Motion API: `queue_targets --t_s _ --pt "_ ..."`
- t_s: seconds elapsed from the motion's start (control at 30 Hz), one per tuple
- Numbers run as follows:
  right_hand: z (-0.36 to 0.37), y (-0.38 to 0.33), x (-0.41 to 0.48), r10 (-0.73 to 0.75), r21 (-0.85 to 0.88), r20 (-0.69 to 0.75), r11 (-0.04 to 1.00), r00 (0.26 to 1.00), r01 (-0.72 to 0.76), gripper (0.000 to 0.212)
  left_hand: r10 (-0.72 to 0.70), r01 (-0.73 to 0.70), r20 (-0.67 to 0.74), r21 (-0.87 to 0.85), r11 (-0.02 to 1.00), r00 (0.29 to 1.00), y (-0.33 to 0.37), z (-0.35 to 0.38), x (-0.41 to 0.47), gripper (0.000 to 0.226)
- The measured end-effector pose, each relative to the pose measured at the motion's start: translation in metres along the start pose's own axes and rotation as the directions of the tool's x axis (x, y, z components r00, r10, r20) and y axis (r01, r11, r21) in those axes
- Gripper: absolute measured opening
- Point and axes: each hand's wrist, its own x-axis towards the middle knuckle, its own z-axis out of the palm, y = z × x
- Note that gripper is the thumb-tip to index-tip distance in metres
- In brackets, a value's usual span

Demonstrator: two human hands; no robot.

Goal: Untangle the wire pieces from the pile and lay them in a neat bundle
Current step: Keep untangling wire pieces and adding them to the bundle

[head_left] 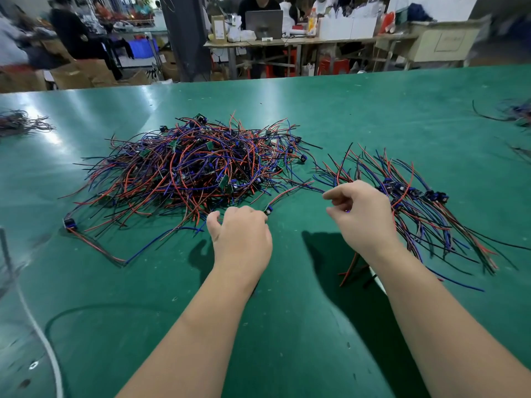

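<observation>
Left hand (241,228) pinches a wire piece (283,198) beside the pile (189,165); right hand (363,214) curls, its grasp hidden.

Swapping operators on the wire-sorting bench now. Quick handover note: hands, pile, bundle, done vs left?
Left hand: closed on one wire piece at its connector end, at the near edge of the tangled pile; its wires trail up and to the right.
Right hand: fingers curled beside the sorted bundle; whether it grips anything cannot be told.
Done: a good number of pieces lie roughly parallel in the bundle on the right of the green table, connectors grouped mid-length.
Left: most pieces remain in the pile, plus one loose piece at its near left. Free the held piece and add it to the bundle.
</observation>
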Motion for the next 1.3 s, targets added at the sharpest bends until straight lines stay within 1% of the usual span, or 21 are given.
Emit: queue_targets --t_s 0.07,0.1,0.13,0.17,0.2,0.23,0.27,0.3,0.37,0.5,0.57,0.63,0.67,0.73,0.83,0.87,1.0,1.07,1.17,1.23,1.3 --pt "0.002 0.000 -0.002 0.018 0.049 0.070 0.999 0.997 -0.021 0.021 0.006 -0.034 -0.116 -0.239 0.970 0.993 0.005 -0.005 -0.001 0.024" --pt "0.003 -0.001 -0.004 0.036 0.083 0.096 0.996 0.995 -0.044 0.020 -0.027 -0.037 -0.143 -0.428 0.903 0.989 0.009 -0.009 -0.002 0.020" --pt "0.005 -0.002 -0.004 0.053 0.126 0.109 0.990 0.993 -0.067 0.017 -0.076 -0.018 -0.123 -0.627 0.779 0.989 0.013 -0.013 -0.003 0.017" --pt "0.006 -0.002 -0.004 0.069 0.158 0.110 0.984 0.992 -0.086 0.011 -0.122 0.034 -0.053 -0.786 0.618 0.991 0.017 -0.017 -0.003 0.015" --pt "0.007 -0.002 -0.003 0.089 0.183 0.107 0.977 0.990 -0.107 0.006 -0.153 0.108 0.042 -0.884 0.456 0.987 0.021 -0.022 -0.004 0.014" --pt "0.008 -0.003 -0.003 0.120 0.227 0.109 0.963 0.987 -0.142 0.010 -0.164 0.182 0.136 -0.932 0.313 0.977 0.025 -0.025 -0.005 0.015" --pt "0.008 -0.003 -0.002 0.172 0.317 0.138 0.926 0.975 -0.208 0.017 -0.158 0.245 0.218 -0.952 0.185 0.963 0.029 -0.028 -0.006 0.016" --pt "0.007 -0.006 -0.002 0.223 0.440 0.197 0.850 0.955 -0.290 0.021 -0.142 0.298 0.286 -0.952 0.072 0.948 0.031 -0.029 -0.007 0.016" --pt "0.006 -0.010 -0.002 0.258 0.636 0.322 0.653 0.911 -0.410 0.020 -0.094 0.397 0.406 -0.913 -0.097 0.909 0.035 -0.033 -0.008 0.016" --pt "0.003 -0.014 -0.001 0.310 0.794 0.394 0.360 0.865 -0.490 0.010 0.038 0.579 0.611 -0.728 -0.368 0.791 0.036 -0.038 -0.007 0.016" --pt "0.001 -0.015 0.000 0.362 0.819 0.436 0.220 0.824 -0.530 0.008 0.111 0.634 0.663 -0.633 -0.445 0.740 0.036 -0.042 -0.006 0.017" --pt "-0.001 -0.017 0.001 0.370 0.832 0.474 0.110 0.799 -0.544 0.007 0.176 0.678 0.686 -0.582 -0.450 0.706 0.035 -0.043 -0.007 0.022" --pt "-0.002 -0.017 0.001 0.358 0.836 0.484 0.081 0.799 -0.543 0.006 0.198 0.694 0.692 -0.571 -0.438 0.695 0.035 -0.044 -0.007 0.027" --pt "-0.005 -0.018 0.001 0.311 0.839 0.492 0.083 0.813 -0.538 0.018 0.214 0.707 0.696 -0.565 -0.426 0.685 0.035 -0.043 -0.007 0.036" --pt "-0.006 -0.018 0.000 0.265 0.824 0.500 0.145 0.824 -0.547 0.025 0.151 0.681 0.688 -0.614 -0.399 0.709 0.034 -0.041 -0.007 0.031" --pt "-0.006 -0.018 0.000 0.268 0.818 0.501 0.163 0.823 -0.551 0.023 0.118 0.665 0.676 -0.653 -0.362 0.728 0.035 -0.040 -0.007 0.027" --pt "-0.002 -0.018 -0.002 0.279 0.791 0.505 0.228 0.816 -0.568 0.020 0.007 0.549 0.553 -0.825 -0.135 0.833 0.033 -0.032 -0.006 0.016" --pt "-0.001 -0.018 -0.003 0.269 0.773 0.518 0.261 0.812 -0.579 0.017 0.012 0.514 0.515 -0.853 -0.093 0.857 0.031 -0.030 -0.006 0.019" --pt "0.000 -0.017 -0.005 0.247 0.734 0.518 0.365 0.819 -0.574 0.011 0.046 0.487 0.485 -0.872 -0.048 0.873 0.028 -0.029 -0.008 0.011" --pt "-0.001 -0.016 -0.006 0.233 0.701 0.516 0.438 0.824 -0.563 0.016 0.049 0.477 0.476 -0.879 -0.011 0.878 0.026 -0.028 -0.007 0.008" --pt "-0.004 -0.013 -0.006 0.221 0.661 0.523 0.504 0.823 -0.556 0.023 0.054 0.478 0.479 -0.878 0.043 0.876 0.026 -0.026 -0.006 0.011"
